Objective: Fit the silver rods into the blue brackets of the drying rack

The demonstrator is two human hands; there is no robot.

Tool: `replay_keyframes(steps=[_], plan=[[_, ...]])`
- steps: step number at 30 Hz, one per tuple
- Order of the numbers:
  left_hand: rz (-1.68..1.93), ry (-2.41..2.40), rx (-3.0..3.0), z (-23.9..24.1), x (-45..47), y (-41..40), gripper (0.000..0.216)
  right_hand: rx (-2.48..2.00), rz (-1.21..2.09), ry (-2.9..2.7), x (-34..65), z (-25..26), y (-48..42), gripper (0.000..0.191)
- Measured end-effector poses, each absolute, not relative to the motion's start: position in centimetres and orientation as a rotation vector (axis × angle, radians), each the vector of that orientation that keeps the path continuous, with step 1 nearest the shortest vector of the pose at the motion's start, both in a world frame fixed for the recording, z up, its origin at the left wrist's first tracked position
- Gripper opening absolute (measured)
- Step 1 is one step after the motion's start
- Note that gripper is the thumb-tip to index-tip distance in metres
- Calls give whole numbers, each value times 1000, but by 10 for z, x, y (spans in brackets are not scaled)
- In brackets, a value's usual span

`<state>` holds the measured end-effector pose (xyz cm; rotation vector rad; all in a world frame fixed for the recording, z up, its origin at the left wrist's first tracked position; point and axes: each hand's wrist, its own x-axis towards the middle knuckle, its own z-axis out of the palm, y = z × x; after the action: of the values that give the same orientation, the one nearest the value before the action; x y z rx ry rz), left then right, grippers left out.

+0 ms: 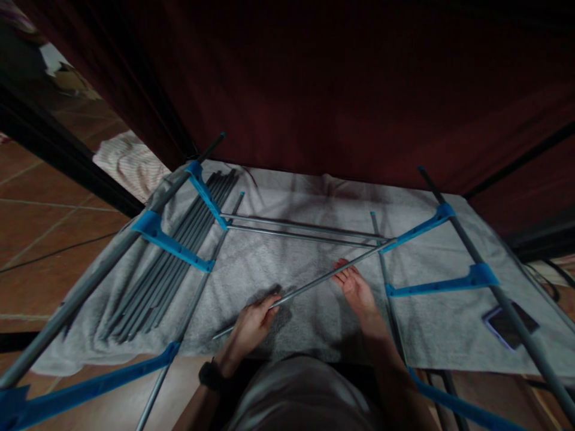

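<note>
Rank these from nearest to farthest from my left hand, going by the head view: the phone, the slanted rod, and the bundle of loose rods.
1. Slanted rod: nearest, in the left hand's grip.
2. Bundle of loose rods: next, on the cloth to its left.
3. Phone: farthest, over on the right side.

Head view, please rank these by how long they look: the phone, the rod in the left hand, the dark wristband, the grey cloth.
1. Grey cloth
2. Rod in the left hand
3. Phone
4. Dark wristband
</note>
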<state>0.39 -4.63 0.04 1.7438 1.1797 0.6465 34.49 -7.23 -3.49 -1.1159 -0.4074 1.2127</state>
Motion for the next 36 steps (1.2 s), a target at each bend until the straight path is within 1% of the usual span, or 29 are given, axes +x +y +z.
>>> replay_keyframes(steps=[7,9,12,18,24,30,36], plan=[[504,1170,1931,5,-3,-35,36,-1138,1141,-394,362,-38,-82,34],[468,1178,1985,5,-5,-32,38,-1142,1126,-397,365,-39,-83,31],[418,1193,2060,3,-7,-28,39,-1124,1101,-372,367,-42,-84,28],[305,1189,2177,2,-5,-19,41,-1103,1109,-310,369,-43,-82,29],[352,1204,2252,0,3,-5,36,-1119,1033,-237,377,-47,-79,24],[423,1193,2426,-12,11,14,27,-1109,1017,-185,384,-52,-77,26],[404,1231,2520,-16,17,24,27,-1101,976,-111,383,-55,-74,26]])
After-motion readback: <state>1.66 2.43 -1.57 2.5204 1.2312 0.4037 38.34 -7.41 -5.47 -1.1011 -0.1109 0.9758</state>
